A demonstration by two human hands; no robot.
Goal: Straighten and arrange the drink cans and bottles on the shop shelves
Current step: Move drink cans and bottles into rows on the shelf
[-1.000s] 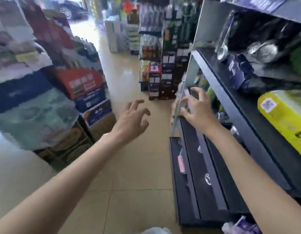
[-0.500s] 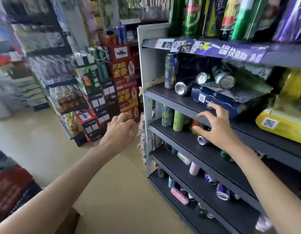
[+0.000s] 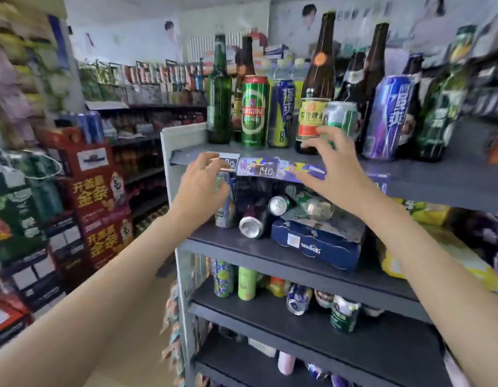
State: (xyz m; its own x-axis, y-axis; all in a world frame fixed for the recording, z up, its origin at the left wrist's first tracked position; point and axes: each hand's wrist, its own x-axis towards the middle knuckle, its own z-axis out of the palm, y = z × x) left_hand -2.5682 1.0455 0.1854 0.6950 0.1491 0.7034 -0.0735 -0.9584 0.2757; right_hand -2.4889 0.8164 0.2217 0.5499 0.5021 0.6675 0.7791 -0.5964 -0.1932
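My right hand is spread and empty near the brown bottle; my left hand, loose, holds nothing; I should grip low, turning labels forward.

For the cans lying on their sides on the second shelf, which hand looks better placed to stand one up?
Probably the left hand: it hovers open at that shelf's front, just left of the tipped silver-topped can. The right hand is higher, fingers spread toward the top-shelf bottles.

The 1 head-worn camera looks forward from close range at the dark shelf unit, which fills the frame from 12 to 5 o'clock.
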